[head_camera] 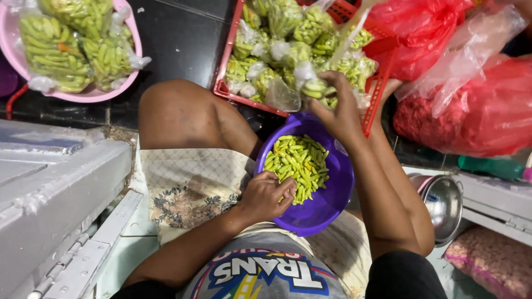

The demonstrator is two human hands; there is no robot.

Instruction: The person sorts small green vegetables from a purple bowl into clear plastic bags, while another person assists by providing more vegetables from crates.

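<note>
left hand (266,195) in purple bowl (332,199)

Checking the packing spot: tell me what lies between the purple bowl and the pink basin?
The person's bare knee and dark floor lie between the purple bowl and pink basin, head view.

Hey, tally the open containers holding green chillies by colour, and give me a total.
Purple round plastic bowl: 1
Pink round plastic basin: 1
Red slatted plastic crate: 1
Total: 3
</note>
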